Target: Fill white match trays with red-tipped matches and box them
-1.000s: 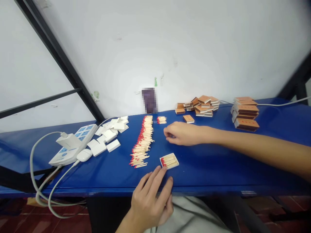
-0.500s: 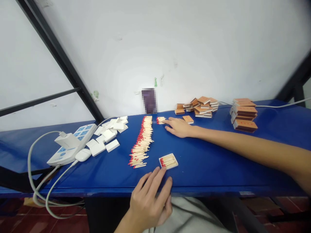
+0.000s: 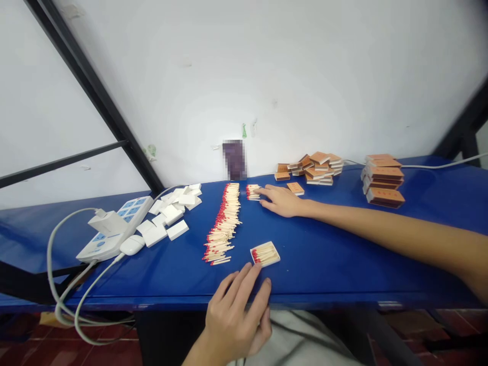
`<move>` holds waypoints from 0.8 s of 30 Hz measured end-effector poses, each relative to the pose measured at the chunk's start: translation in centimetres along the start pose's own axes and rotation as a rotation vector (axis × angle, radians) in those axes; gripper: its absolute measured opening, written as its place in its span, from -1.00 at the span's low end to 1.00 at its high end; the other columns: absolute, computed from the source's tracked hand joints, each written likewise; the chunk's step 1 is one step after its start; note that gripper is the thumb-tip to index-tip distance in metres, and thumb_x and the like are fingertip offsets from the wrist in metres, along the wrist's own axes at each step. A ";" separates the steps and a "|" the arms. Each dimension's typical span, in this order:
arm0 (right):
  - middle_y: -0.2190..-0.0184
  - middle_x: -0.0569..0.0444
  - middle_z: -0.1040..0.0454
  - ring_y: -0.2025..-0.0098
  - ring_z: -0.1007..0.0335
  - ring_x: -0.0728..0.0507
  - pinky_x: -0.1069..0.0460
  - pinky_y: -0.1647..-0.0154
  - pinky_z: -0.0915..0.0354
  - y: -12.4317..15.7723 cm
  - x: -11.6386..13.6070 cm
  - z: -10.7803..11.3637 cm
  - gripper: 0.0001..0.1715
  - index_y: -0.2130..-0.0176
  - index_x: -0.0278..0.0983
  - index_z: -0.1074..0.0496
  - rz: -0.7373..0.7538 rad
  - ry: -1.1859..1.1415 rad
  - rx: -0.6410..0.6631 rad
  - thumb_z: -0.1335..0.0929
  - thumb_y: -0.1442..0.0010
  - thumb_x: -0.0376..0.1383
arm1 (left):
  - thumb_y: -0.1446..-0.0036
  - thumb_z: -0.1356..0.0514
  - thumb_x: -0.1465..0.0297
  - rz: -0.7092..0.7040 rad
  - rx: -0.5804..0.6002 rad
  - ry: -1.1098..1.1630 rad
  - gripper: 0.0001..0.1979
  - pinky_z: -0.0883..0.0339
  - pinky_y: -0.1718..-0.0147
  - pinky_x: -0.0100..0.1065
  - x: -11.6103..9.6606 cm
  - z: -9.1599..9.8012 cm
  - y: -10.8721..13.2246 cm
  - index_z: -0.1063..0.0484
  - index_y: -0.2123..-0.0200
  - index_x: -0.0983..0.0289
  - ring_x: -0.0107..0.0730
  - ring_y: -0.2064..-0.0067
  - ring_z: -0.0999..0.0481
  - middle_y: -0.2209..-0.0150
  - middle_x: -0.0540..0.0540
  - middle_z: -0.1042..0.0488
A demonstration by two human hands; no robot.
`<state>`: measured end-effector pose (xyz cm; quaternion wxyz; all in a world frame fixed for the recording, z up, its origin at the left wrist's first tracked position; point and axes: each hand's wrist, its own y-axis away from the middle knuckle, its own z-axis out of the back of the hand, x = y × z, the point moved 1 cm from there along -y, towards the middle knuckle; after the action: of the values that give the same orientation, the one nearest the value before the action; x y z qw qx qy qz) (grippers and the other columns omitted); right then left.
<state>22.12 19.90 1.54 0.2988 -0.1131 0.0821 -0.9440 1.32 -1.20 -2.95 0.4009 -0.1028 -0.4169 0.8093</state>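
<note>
My right hand (image 3: pixel 282 200) reaches across from the right, its fingertips at a small row of red-tipped matches (image 3: pixel 252 192) near the wall. The fingers are stretched and the thumb is apart, so the hand is open; its fingertips partly cover those matches. At the front edge lies my left hand (image 3: pixel 238 311), open with fingers extended. Its index fingertip is at the near side of a white matchbox tray (image 3: pixel 277 261), which holds several matches (image 3: pixel 265 252). A long, dense row of matches (image 3: pixel 224 218) runs between the hands' left side and the wall.
White inner trays (image 3: pixel 178 230) are heaped on the left, beside a power strip (image 3: pixel 125 208) with a plugged-in charger (image 3: pixel 109 222) and cables. Orange matchbox sleeves (image 3: pixel 318 170) are piled at the back; more are stacked (image 3: pixel 385 195) at right. All sit on a blue table (image 3: pixel 324 264).
The small row of matches under my right fingertips reaches slightly further toward me. Both hands have stayed almost in place.
</note>
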 end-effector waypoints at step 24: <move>0.07 -0.11 -0.39 0.06 -0.36 -0.22 -0.05 0.05 -0.20 -0.1 -0.2 -0.2 -0.51 -0.19 -0.27 -0.31 0.056 -0.037 -0.027 -0.17 -0.36 -0.19 | -0.11 -0.09 0.51 -0.005 -0.001 -0.015 -0.65 -0.38 0.07 -0.14 -0.1 0.1 -0.2 -0.50 0.05 0.39 0.02 -0.09 -0.46 -0.07 0.36 -0.45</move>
<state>22.15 20.11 1.35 0.3249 -0.1322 0.0927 -0.9319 1.39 -1.25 -2.76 0.3997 -0.0962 -0.4206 0.8087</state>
